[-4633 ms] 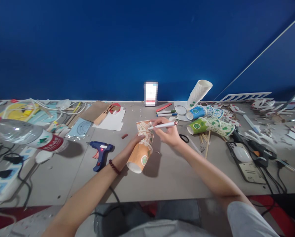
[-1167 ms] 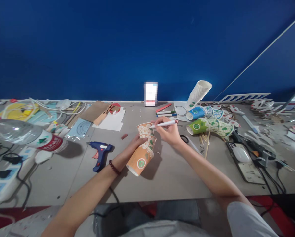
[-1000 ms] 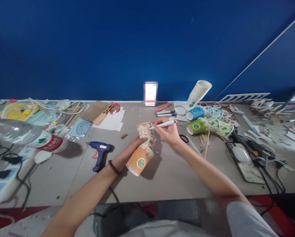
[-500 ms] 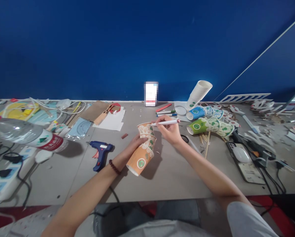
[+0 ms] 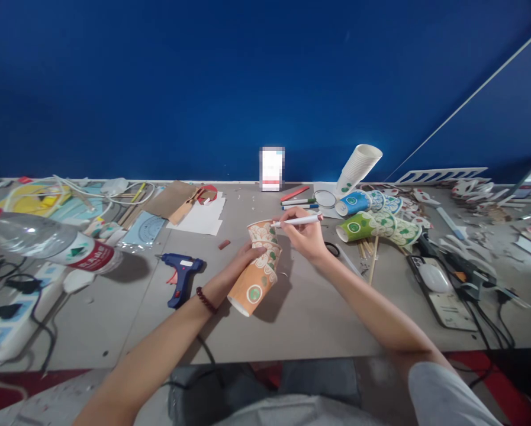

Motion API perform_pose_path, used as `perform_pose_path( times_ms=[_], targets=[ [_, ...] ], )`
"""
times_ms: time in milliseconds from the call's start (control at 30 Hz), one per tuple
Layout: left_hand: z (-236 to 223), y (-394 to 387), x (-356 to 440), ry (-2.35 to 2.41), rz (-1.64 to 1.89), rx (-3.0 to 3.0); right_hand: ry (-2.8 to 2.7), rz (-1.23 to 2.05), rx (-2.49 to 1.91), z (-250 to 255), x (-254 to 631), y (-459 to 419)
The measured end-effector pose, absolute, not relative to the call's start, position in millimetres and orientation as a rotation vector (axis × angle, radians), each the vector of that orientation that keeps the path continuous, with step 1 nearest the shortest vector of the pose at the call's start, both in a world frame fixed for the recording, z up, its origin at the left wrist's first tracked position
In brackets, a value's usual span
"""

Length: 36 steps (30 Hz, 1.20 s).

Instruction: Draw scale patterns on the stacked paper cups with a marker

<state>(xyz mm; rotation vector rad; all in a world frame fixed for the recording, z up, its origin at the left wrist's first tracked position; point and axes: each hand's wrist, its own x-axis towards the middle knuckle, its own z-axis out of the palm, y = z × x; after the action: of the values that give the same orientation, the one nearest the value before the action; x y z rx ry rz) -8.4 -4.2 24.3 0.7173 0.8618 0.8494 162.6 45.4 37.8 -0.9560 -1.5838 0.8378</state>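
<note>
My left hand [image 5: 248, 258] is wrapped round a curved stack of orange paper cups [image 5: 251, 288], its thumb lying across the middle. White scalloped patterns with green marks cover the upper cups. Between the fingers of my right hand [image 5: 304, 236] is a white marker pen [image 5: 301, 220], its tip at the patterned side of the top cup near the rim. Behind that hand lie capped markers [image 5: 299, 207]. To the right rest a green cup stack [image 5: 376, 227] and a blue cup stack [image 5: 367, 202], both bent and patterned in a similar way.
A blue glue gun [image 5: 180, 278] lies left of the cups, with a large water bottle [image 5: 61, 242] and a power strip [image 5: 21, 319] beyond. White nested cups [image 5: 358, 168] lean at the back. A phone [image 5: 443, 296] and tangled cables are at right; a lit screen [image 5: 272, 168] stands behind.
Almost nothing differs. The marker's rear end has shifted very slightly, while its tip stays at the top cup and the left hand keeps its hold.
</note>
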Motion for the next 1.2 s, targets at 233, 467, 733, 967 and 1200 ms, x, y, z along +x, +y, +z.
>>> perform_pose_path(
  times_ms=[233, 467, 733, 967, 1200],
  targets=[
    [23.2, -3.1, -6.7, 0.861, 0.863, 0.713, -1.620, 0.867, -0.943, 36.3, 163.3, 44.5],
    [25.7, -4.7, -6.6, 0.867, 0.879, 0.674, -1.662, 0.866, -0.958, 38.3, 163.5, 44.0],
    [26.2, -5.1, -6.4, 0.856, 0.874, 0.670, -1.552, 0.900, -0.920, 38.1, 163.7, 47.0],
    [28.1, -5.9, -6.2, 0.849, 0.869, 0.662, -1.530, 0.902, -0.916, 36.1, 163.5, 47.7],
    [29.4, -7.2, -6.7, 0.845, 0.861, 0.666, -1.541, 0.873, -0.943, 38.3, 162.6, 47.0]
  ],
)
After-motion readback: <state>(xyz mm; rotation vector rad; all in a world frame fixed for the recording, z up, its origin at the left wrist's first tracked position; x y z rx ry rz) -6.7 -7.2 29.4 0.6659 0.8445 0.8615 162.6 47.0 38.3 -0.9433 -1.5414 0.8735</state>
